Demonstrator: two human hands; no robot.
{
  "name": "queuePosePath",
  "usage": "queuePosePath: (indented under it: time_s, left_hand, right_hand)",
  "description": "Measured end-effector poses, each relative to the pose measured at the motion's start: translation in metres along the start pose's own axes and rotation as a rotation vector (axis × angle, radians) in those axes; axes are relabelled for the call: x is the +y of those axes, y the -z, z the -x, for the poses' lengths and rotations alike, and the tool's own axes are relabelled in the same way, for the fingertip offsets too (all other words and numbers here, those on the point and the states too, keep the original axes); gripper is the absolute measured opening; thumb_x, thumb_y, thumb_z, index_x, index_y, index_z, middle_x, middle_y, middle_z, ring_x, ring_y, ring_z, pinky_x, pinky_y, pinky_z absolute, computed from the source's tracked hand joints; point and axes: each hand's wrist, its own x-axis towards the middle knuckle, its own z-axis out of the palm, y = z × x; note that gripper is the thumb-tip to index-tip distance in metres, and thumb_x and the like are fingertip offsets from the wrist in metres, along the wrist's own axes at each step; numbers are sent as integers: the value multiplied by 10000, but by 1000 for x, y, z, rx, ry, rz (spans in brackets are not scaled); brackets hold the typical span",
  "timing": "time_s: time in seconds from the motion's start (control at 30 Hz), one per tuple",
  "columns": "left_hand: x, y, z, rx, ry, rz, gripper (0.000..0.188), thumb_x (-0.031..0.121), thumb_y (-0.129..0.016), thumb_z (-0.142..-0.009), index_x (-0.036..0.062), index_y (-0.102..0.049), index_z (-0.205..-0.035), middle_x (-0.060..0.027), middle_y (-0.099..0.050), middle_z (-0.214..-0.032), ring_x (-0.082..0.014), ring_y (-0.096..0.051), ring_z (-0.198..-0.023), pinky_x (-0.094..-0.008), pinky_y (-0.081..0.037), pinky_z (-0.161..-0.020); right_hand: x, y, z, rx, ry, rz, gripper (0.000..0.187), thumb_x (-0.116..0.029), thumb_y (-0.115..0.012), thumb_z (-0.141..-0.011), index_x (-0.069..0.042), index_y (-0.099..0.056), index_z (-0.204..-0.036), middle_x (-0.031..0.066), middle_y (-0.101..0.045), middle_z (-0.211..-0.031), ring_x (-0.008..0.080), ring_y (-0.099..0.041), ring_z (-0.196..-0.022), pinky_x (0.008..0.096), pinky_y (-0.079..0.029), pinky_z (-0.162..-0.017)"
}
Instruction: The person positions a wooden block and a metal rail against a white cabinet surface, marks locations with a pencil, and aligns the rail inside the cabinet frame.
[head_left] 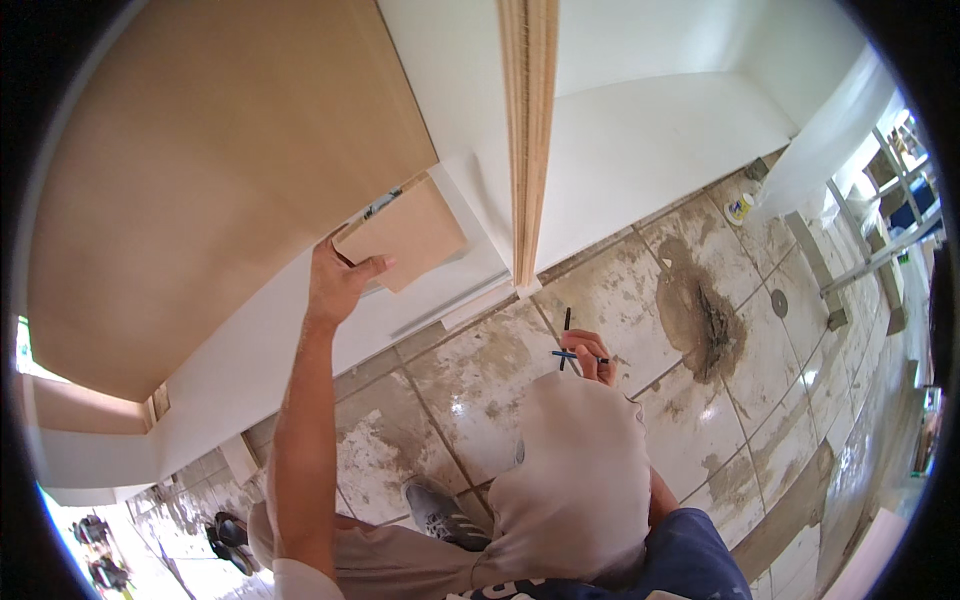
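My left hand (338, 278) reaches up to a small rectangular piece of brown board (412, 235) and grips its lower left corner, thumb across the face. The board piece lies tilted against the white cabinet base, beside the edge of a large brown panel (220, 150). Over my raised knee, my right hand (592, 357) is closed around thin pen-like sticks. One is a black stick (567, 320) pointing up; a blue pen (562, 354) crosses it. Their lower ends are partly hidden by my fingers.
An upright plywood edge (527, 150) stands between white cabinet panels. Stained floor tiles (480, 350) have a wet, dirty patch (710, 330) at right. A small tub (738, 208), plastic sheeting (835, 135) and a metal ladder-like frame (880, 250) are farther right. Dark footwear (230, 540) sits lower left.
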Motion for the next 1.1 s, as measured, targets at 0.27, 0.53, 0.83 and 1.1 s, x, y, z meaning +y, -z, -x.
queuePosePath:
  time_s: [0.27, 0.53, 0.83, 1.1]
  left_hand:
    - [28, 43, -2, 63, 0, 45, 433, 33, -831, -770, -28, -657, -1162, -86, -725, -1055, -174, -675, -974, -337, -542, -914]
    - [0, 28, 10, 57, -40, 175, 435, 0, -834, -745, -32, -664, -1144, -73, -740, -1047, -156, -678, -976, -339, -531, -921]
    - [-18, 7, 19, 40, -29, 269, 372, -16, -808, -751, -38, -683, -1101, -57, -740, -1017, -121, -652, -954, -315, -523, -900]
    - [-7, 10, 19, 30, 10, 296, 395, -17, -813, -749, -35, -685, -1122, -60, -740, -1041, -124, -657, -967, -307, -524, -909]
  right_hand:
    - [13, -35, -26, -259, -207, 135, 169, -115, -596, -1002, 5, -710, -1037, 60, -654, -830, 104, -546, -638, 272, -439, -590]
    - [-44, -26, -68, -198, 20, 299, 140, -70, -611, -969, 19, -709, -1014, 55, -634, -794, 110, -532, -710, 264, -442, -657]
    - [-47, -2, -62, -176, -111, 353, 189, -138, -642, -955, 8, -739, -1026, 51, -664, -737, 86, -534, -658, 265, -440, -598]
    - [-85, -24, -78, -393, -149, 407, 219, -172, -700, -938, 3, -735, -1065, 49, -684, -799, 99, -585, -738, 266, -478, -680]
